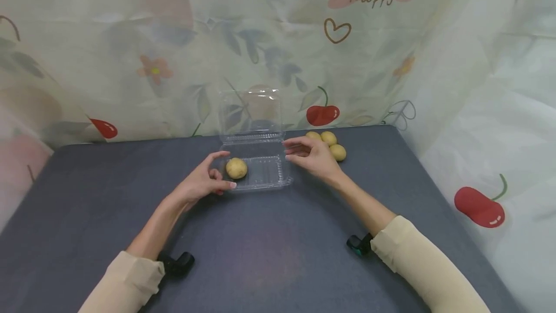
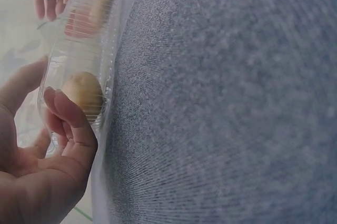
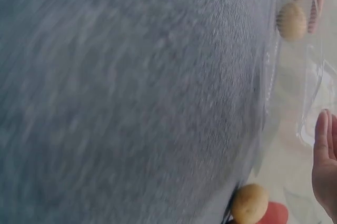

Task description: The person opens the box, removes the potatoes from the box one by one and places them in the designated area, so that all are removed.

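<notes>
A clear plastic clamshell box (image 1: pixel 260 170) lies open on the dark grey tabletop (image 1: pixel 269 255), its lid (image 1: pixel 251 112) standing upright against the printed curtain (image 1: pixel 173 52) behind. One potato (image 1: pixel 236 168) sits inside the tray at its left end. The left hand (image 1: pixel 204 182) cups the tray's left end, fingers loosely curved with the thumb along the near edge; the left wrist view shows the fingertips (image 2: pixel 66 105) close against the wall by the potato, not closed around anything. The right hand (image 1: pixel 310 156) rests at the tray's right edge, fingers extended and relaxed, holding nothing; whether it touches the rim cannot be determined. Three more potatoes (image 1: pixel 329 143) lie in a cluster on the tabletop just behind the right hand, near the back edge. Risks: the thin tray is likely to flex or slide if pressed from one side only, which could roll the potato out. The upright lid could fall forward if the tray is jolted. A backward sweep of the right hand could knock the loose potatoes toward the tabletop edge.
</notes>
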Demonstrator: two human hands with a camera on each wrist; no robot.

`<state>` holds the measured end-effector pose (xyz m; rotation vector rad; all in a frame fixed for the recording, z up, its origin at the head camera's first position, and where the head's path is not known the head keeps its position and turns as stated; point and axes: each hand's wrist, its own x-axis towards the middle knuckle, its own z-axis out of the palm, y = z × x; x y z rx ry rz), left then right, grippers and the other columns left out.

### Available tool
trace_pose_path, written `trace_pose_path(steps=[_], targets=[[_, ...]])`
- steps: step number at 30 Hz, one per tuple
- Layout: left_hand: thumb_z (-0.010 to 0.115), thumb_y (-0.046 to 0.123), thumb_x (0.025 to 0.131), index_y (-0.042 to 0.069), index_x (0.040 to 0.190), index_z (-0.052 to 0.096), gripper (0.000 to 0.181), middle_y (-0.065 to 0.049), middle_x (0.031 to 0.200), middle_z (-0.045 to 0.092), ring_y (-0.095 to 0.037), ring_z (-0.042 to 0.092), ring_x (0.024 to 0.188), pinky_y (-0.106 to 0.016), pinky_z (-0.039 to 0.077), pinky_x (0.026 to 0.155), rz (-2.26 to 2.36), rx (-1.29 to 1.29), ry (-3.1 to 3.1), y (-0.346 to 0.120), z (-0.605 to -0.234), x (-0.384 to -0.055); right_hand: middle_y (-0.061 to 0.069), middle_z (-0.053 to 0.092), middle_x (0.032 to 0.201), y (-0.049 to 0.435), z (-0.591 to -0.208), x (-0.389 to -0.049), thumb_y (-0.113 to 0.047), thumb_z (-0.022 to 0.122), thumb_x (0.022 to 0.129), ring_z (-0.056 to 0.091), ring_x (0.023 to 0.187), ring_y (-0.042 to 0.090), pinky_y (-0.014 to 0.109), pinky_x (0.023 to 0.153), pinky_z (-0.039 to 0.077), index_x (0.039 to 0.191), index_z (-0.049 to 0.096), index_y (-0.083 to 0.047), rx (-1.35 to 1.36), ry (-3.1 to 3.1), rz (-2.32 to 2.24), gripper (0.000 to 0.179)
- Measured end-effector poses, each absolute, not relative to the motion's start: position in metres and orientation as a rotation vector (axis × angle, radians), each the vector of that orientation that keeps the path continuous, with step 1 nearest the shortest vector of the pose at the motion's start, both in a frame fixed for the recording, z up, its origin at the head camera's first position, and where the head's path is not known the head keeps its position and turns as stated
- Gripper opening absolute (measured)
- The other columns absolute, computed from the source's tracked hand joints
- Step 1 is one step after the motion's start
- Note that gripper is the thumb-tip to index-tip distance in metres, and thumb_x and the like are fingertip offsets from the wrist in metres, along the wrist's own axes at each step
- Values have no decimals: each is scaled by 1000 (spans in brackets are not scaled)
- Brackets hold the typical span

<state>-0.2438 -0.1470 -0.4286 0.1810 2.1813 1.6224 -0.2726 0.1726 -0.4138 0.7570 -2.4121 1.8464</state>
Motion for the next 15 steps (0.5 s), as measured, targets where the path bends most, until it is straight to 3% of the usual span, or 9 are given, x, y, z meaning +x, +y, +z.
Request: trace_pose_path(steps=[6,11,15], targets=[[81,12,84,19,157,22,94,-3,69,52,-20,57,68,-38,54,73,1620,180,2185,-147,-429,-243,23,66,120,159,-412,-272,7,74,85,67,105,39,33,87,55,121,66,8,783,-2427,1857,37],[81,12,84,20,156,22,93,-3,69,51,-20,57,68,-37,54,73,1614,170,2186,-147,-430,-243,28,64,120,144,-399,-264,11,70,86,64,107,46,33,86,56,122,62,14,799,-2435,1887,36],[81,12,85,21,156,22,93,-3,68,52,-21,58,67,-37,54,73,1616,160,2184,-147,-430,-244,24,65,121,132,-389,-259,8,70,88,64,107,42,32,85,56,122,63,11,798,-2494,1851,35]])
